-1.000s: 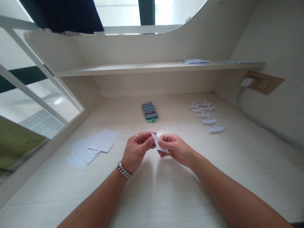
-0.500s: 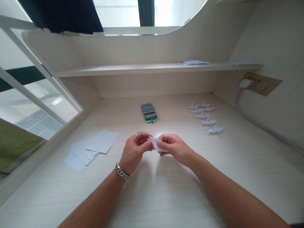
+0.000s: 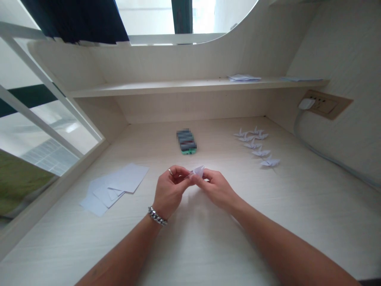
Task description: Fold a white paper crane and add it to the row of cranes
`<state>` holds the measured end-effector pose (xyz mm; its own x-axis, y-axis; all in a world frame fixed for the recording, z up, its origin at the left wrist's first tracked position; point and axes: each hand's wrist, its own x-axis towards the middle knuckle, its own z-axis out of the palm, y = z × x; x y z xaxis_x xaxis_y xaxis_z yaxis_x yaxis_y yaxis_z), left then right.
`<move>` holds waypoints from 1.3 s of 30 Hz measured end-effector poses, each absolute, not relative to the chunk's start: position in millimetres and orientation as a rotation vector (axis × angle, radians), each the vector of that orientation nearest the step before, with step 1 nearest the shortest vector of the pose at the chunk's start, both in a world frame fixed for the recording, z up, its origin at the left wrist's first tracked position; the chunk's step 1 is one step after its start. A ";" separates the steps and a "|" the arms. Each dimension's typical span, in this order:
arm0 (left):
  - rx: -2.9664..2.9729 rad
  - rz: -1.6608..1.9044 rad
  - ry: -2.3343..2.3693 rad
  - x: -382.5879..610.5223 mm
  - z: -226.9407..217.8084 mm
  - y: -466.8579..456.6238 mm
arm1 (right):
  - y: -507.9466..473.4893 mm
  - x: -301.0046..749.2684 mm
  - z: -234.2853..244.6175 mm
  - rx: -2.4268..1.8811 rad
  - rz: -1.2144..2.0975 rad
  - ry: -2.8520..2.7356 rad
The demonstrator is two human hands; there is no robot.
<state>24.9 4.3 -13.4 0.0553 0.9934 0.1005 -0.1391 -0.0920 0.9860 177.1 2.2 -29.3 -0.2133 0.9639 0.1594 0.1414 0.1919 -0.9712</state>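
Observation:
Both hands meet above the middle of the pale wooden desk (image 3: pixel 208 238). My left hand (image 3: pixel 170 192), with a ring and a metal bracelet, pinches one side of a small folded white paper (image 3: pixel 199 171). My right hand (image 3: pixel 216 188) pinches its other side. Only the paper's upper tip shows above the fingers; the rest is hidden between them.
Several loose white sheets (image 3: pixel 114 186) lie at the left. Several folded paper cranes (image 3: pixel 257 145) sit in a row at the back right. A phone in a green case (image 3: pixel 186 142) lies behind the hands. A shelf (image 3: pixel 178 85) holds papers; a plug and cable (image 3: pixel 306 105) hang on the right wall.
The folded paper has been turned and drawn in between the fingers, so less of it shows. Both hands have closed together slightly.

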 end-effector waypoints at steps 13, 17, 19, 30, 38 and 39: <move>1.241 1.186 1.112 27.0 -17.2 6.7 | 7.0 175.2 -33.1 -1.087 1.242 -1.143; 1.258 1.136 1.127 26.6 -17.5 7.2 | 7.2 175.1 -34.3 -1.089 1.204 -1.157; 1.279 1.090 1.131 24.5 -17.8 8.4 | 7.8 176.4 -33.7 -1.105 1.191 -1.168; 1.499 1.022 1.186 18.1 -11.9 10.3 | 8.1 182.8 -34.0 -1.197 1.170 -1.507; 1.600 0.955 1.201 18.3 -19.6 12.3 | 8.1 181.9 -32.1 -1.239 1.226 -1.556; 1.583 0.968 1.211 18.1 -19.7 12.4 | 9.1 182.4 -32.4 -1.230 1.248 -1.518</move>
<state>18.1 12.4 -19.7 0.2162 0.9743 0.0627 0.2761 -0.1226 0.9533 182.4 9.1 -32.4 -0.2069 0.9784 0.0002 0.1892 0.0402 -0.9811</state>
